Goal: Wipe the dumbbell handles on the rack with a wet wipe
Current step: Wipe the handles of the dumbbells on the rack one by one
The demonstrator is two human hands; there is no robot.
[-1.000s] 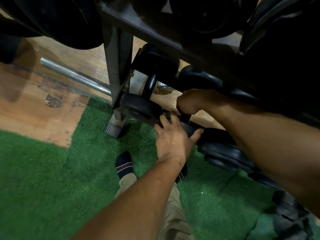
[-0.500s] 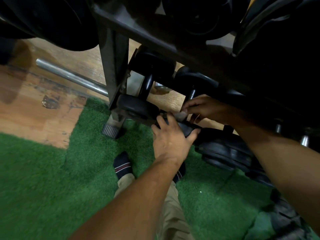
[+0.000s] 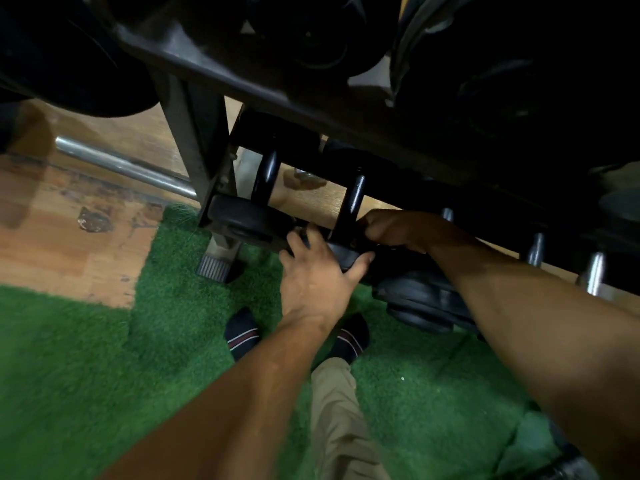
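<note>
Green turf [image 3: 104, 358] and worn wood floor [image 3: 52, 237] under a black rack [image 3: 194, 150]. Low on rack, right of its post: two black-handled dumbbells. Left hand [image 3: 317, 282] braces the near head [image 3: 343, 256] of the second dumbbell, fingers spread over it. Right hand [image 3: 398, 230] curls at the base of its handle [image 3: 353, 202]; wipe not visible, probably balled inside. Dumbbell is heavy, rigid, slick glossy bar: steady the head, wrap wipe round the bar. No readable labels or writing.
</note>
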